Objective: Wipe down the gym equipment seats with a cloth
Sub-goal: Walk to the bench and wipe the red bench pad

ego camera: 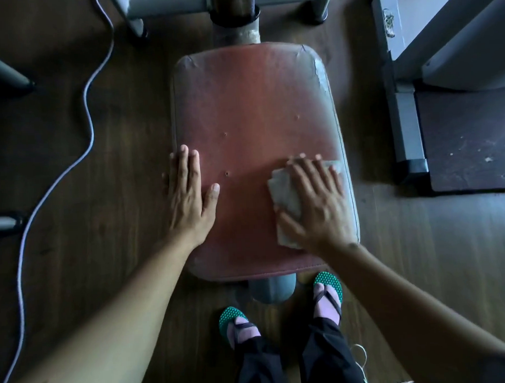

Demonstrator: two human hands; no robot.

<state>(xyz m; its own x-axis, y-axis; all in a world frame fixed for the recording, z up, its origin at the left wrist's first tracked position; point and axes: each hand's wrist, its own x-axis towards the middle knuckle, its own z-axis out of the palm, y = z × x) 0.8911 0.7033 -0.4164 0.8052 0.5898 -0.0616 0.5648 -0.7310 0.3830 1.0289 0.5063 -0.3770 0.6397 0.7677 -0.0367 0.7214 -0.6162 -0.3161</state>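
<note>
Red vinyl seat (252, 134), long axis near-far. Right hand (314, 200) flat, pressing cloth (285, 190) at near-right edge; unwiped area lies far and left. Left hand (188, 193) open, bracing left edge.

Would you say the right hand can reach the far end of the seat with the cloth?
Probably yes: the right hand presses the cloth flat near the seat's near end, and nothing lies on the pad beyond it.

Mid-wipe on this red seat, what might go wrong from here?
The cloth could snag the peeling patch at the seat's far right corner and tear it further. The small holes may trap grime. Stepping back, the cord on the floor is a possible trip hazard.
</note>
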